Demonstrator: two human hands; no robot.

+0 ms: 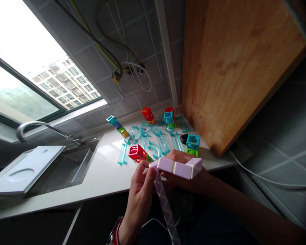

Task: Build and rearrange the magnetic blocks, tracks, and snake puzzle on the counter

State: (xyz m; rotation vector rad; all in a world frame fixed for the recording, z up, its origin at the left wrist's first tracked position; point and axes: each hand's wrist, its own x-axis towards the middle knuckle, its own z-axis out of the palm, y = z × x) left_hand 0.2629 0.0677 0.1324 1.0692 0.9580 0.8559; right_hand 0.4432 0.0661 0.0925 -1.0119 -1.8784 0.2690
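A pale purple and white twist-snake puzzle (177,168) is held in both hands above the counter's front edge. Its top part runs sideways as a few wedge segments, and a long straight tail (165,207) hangs down toward me. My left hand (140,192) pinches the left end where the tail bends. The right end sits in my right hand (187,172), whose fingers wrap it from behind. A red bracelet shows on my left wrist.
On the white counter (104,170) lie several clear teal track pieces (158,141) and coloured cubes: red (136,152), orange-red (148,115), teal on green (193,143). A sink (66,166) with tap and white board sits left. A wooden board (232,68) leans at right.
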